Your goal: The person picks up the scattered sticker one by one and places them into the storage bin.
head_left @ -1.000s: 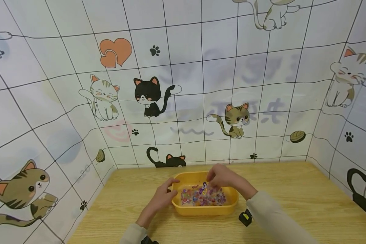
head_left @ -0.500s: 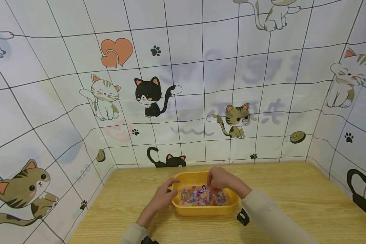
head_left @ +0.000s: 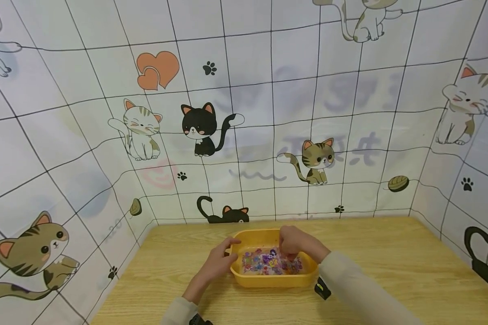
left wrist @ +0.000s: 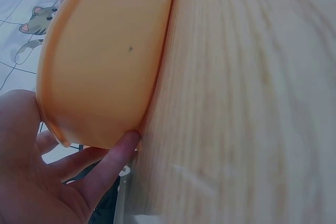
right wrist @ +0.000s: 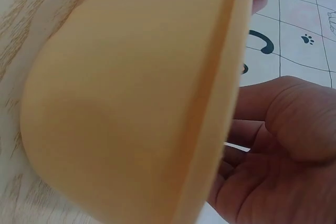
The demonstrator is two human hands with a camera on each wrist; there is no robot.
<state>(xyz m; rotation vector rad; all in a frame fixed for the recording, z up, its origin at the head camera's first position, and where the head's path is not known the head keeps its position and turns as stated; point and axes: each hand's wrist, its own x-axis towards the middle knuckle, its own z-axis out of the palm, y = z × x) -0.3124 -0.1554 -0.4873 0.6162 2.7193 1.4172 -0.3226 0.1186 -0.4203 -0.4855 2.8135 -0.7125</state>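
Observation:
A yellow plastic basin (head_left: 275, 281) stands on the wooden table, with small colourful bead-like pieces (head_left: 260, 262) spread over its bottom. My left hand (head_left: 215, 262) holds the basin's left end, its fingers about the rim and end wall; the left wrist view shows one fingertip (left wrist: 132, 137) low against that wall. Over the right half of the basin my right hand (head_left: 297, 243) is lowered, fingers pointing down among the pieces. From the right wrist, the basin's wall hides the fingertips of that hand (right wrist: 294, 140), so whether they pinch anything is unclear. Purple and yellow pieces lie just left of it.
The light wooden tabletop (head_left: 166, 280) extends around the basin. White cloth walls (head_left: 252, 131) with a black grid and cartoon cats rise behind it and at both sides. A dark wrist camera (head_left: 322, 289) sits below the right sleeve, close to the basin's front right corner.
My right hand has sunk lower into the basin, its forearm shifting slightly left. The purple and yellow pieces beside it lie lower now. My left hand keeps its place on the basin.

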